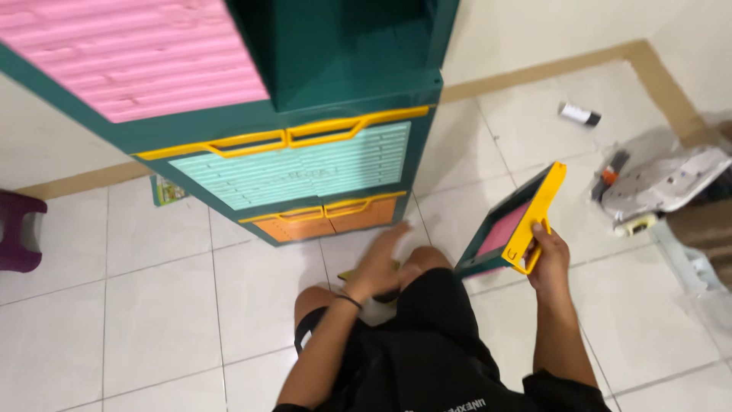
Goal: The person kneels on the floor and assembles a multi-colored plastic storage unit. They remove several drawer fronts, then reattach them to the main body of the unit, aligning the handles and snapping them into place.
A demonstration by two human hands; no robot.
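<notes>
Drawer (509, 225) weight hangs off one grip: my right hand (547, 258) is clamped on the yellow handle at the lower end of its front, so the green body juts out unsupported above the white tiled floor (152, 305). I judge that it could twist on that handle and slip, or its far corner could knock the plastic cabinet (305, 152) if I swing it round carelessly. My left hand (379, 263) is blurred, fingers spread and holding nothing, low over the floor by my knee, just above something yellow I cannot make out; it is well apart from the right and gives the drawer no help.

The drawer sits to my right, clear of the floor and of the cabinet. Its long axis follows the yellow front, running from my hand up and away to the right. It is tilted, the pink inside facing up and left.
</notes>
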